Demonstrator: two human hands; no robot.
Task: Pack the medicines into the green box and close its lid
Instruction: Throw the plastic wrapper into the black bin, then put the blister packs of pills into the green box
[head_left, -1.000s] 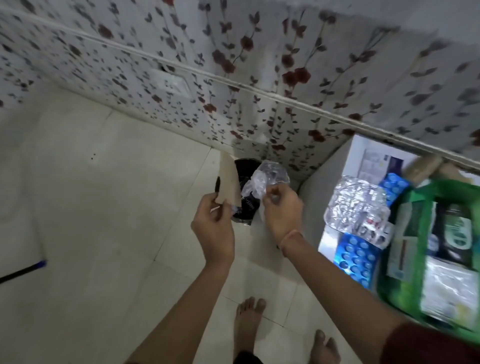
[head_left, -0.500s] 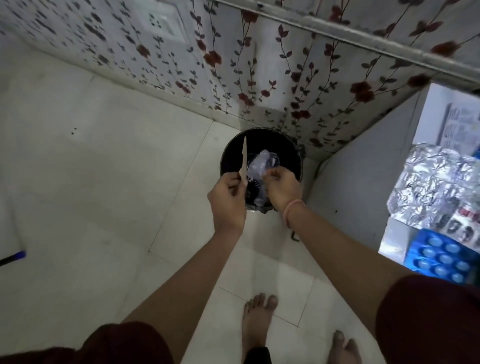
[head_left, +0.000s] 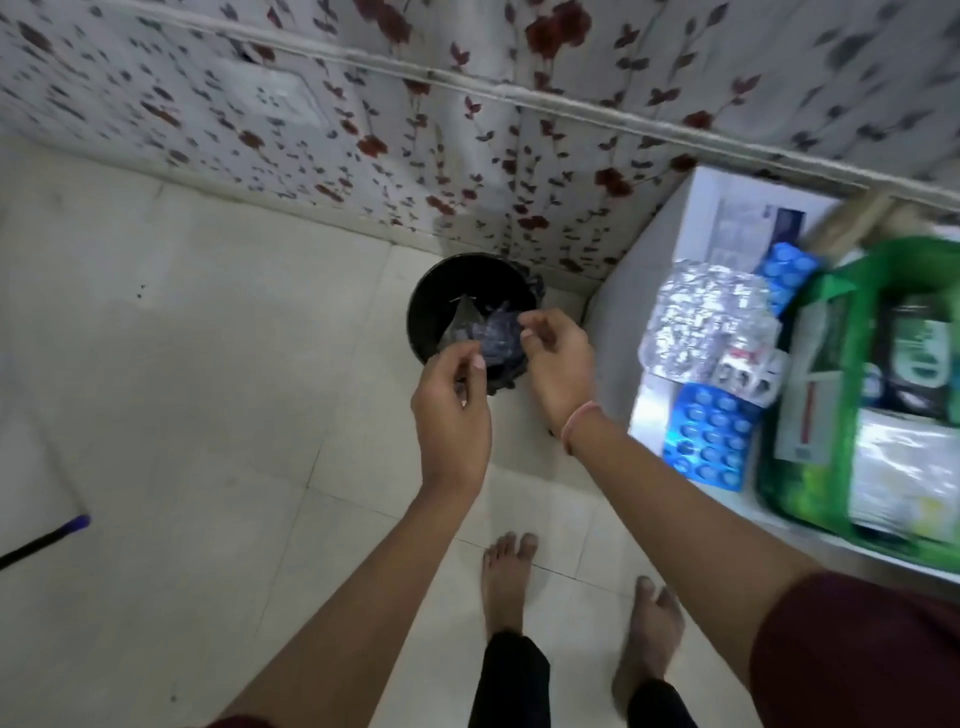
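While lidless, green box (head_left: 779, 488) sits crammed – packets, bottle; blurred.

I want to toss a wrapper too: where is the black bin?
In the head view the black bin stands on the floor at centre, against the floral wall, left of the white table.

No text can be read. Packages in the green box (head_left: 852, 395) at three o'clock and a white carton (head_left: 748, 218) at two o'clock carry printing, all too blurred to make out.
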